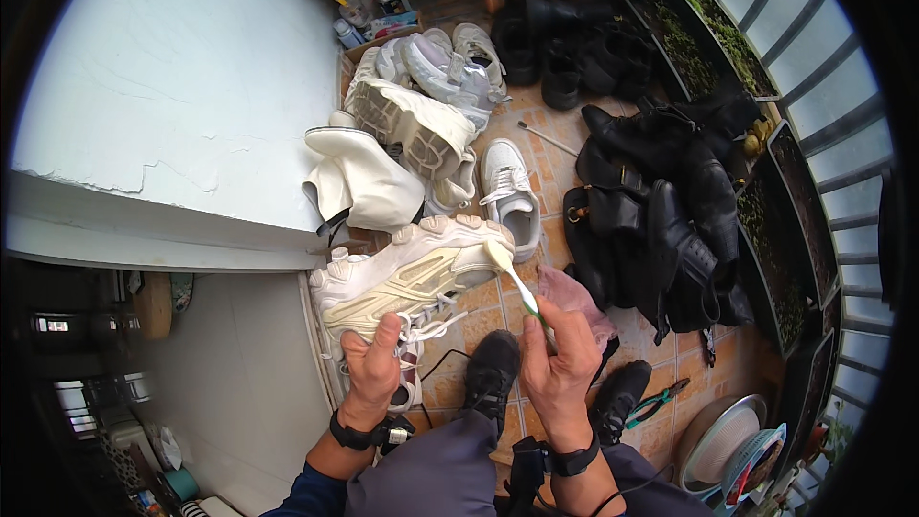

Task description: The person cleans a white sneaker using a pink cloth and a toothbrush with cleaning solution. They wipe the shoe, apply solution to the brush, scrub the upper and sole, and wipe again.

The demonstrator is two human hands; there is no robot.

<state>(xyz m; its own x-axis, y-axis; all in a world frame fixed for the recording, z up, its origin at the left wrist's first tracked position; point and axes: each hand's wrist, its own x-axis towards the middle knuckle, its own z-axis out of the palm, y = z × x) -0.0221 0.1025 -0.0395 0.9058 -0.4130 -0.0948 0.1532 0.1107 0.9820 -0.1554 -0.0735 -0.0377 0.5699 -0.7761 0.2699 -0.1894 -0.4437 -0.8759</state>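
Observation:
My left hand grips a cream and white chunky sneaker near its laces, with the studded sole turned up and away from me. In my right hand is a white and green toothbrush. Its head lies against the heel end of the sneaker; whether the bristles touch the surface cannot be told. A white low-top sneaker stands on the tiles just beyond, and a pink cloth lies beside my right hand.
White shoes and a white boot are piled by the wall. Black shoes and boots lie at the right, near planters. Another brush rests on the floor. Pliers and metal basins are at the lower right.

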